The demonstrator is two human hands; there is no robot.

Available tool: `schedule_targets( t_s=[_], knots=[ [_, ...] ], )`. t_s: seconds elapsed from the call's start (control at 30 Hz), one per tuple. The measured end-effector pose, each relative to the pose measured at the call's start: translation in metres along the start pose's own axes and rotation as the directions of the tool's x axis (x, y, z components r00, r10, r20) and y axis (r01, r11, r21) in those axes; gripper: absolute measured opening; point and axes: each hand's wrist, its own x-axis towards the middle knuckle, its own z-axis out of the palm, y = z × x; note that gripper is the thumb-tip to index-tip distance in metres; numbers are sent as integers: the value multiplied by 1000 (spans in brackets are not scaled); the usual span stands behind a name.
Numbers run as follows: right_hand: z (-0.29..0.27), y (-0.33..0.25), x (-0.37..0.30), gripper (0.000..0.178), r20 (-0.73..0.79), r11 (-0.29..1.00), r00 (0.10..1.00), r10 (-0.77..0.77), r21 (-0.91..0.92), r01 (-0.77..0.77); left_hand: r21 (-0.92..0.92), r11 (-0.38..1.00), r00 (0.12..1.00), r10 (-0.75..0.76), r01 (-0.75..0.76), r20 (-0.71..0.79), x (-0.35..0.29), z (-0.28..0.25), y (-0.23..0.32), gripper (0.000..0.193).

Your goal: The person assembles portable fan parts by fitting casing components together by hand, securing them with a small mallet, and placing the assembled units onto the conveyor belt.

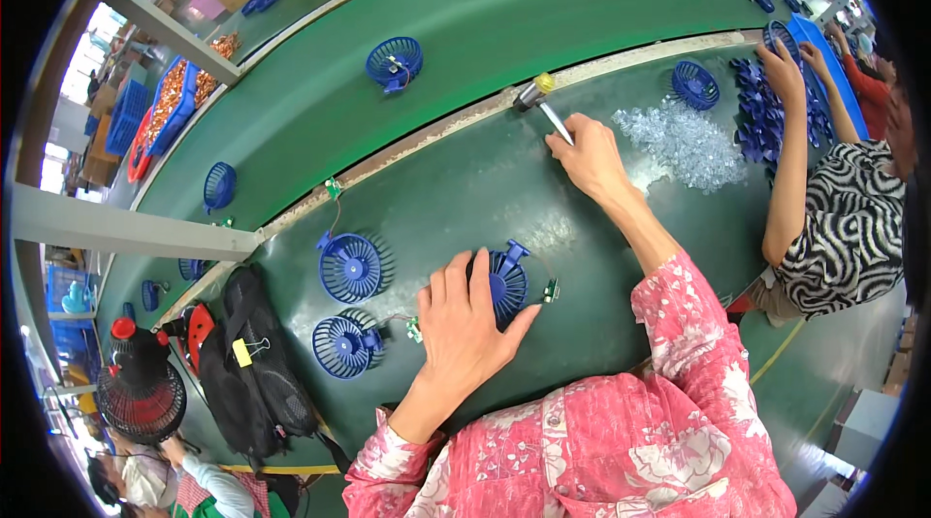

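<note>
- The blue fan housing (pixel 509 287) sits on the green desk (pixel 465 183) in front of the person, its bracket end pointing away from the body, partly covered by a hand.
- The left grip (pixel 464 321) lies spread open over the housing's left part, thumb stretched along its near edge, probably to keep it from sliding.
- A small green circuit board (pixel 551 291) lies just right of the housing, perhaps set aside to stay clear of the fingers.
- The right grip (pixel 588 161), beyond the housing and to its right, is closed around a hammer (pixel 555 120); the yellow-and-grey head points away, well apart from the housing.
- Two more blue cages (pixel 350 268) (pixel 346 343) stand left of the housing, likely kept within easy reach (each has a wired board near it).
- Clear plastic pieces (pixel 687 145) lie heaped beyond and right of the housing, with dark blue fan blades (pixel 756 115) farther right, beside a co-worker's hands (pixel 784 72).
- A black bag (pixel 254 392) rests well left of the housing, seemingly tucked out of the way.
- Far beyond the housing, a green belt (pixel 543 28) carries another caged part (pixel 396 62).
</note>
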Motion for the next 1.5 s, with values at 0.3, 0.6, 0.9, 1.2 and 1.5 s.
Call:
schedule_targets(
  t_s=[0.3, 0.6, 0.9, 1.2, 1.5],
  knots=[
    [-52, -25, -76, 17, 651, 422, 746, 142, 642, -640, -190, 982, 999, -22, 14, -40, 0, 11, -11, 78],
    [-37, -19, -103, 20, 822, 133, 569, 8, 564, -815, -409, 908, 995, 93, -93, -20, -2, 3, -4, 78],
    [-30, -25, -111, 21, 821, 110, 571, -25, 570, -814, -454, 888, 996, 84, -75, -1, -1, 2, -4, 77],
    [-29, -31, -113, 22, 781, 164, 620, -75, 623, -765, -498, 867, 999, -3, 28, 53, -1, 0, -8, 76],
    [-40, -49, -112, 17, 620, 441, 765, 177, 645, -625, -528, 683, 834, -229, 505, 501, 25, -28, -22, 67]
  ],
)
